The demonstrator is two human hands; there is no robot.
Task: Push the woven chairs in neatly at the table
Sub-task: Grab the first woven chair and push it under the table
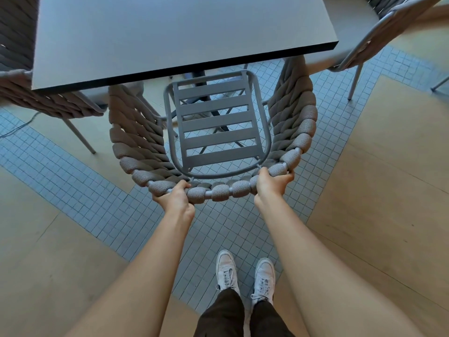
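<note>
Two hands grip the curved top rail of a woven chair (213, 147) in the head view, which looks steeply down over it. The left hand (175, 197) is closed around the rail at its near left part, fingers (182, 185) curled over the thick rope wrapping; the right hand (271, 182) is closed around the rail at its near right part, thumb side inward. Both bare forearms reach forward from the bottom edge of the picture.

This chair stands at the near edge of the grey table (170, 32), toward the near right corner. Its slatted metal seat (217, 125) shows five flat slats inside a rounded frame; the far end of the seat lies just under the table's dark edge, while most of the seat and the whole backrest are out in front of it. The rope-wrapped sides rise left and right of the seat and meet the table edge above.

A second woven chair (46, 100) sits at the table's left edge, its rope back and one slanted leg visible. A third chair (371, 42) stands by the far right corner, with a pale seat cushion and thin metal legs.

Below, the floor (80, 190) is a band of small blue-grey tiles bordered by pale wood boards. Two white sneakers (245, 273) and dark trousers (243, 314) stand on the tiles near the bottom edge, between the forearms
</note>
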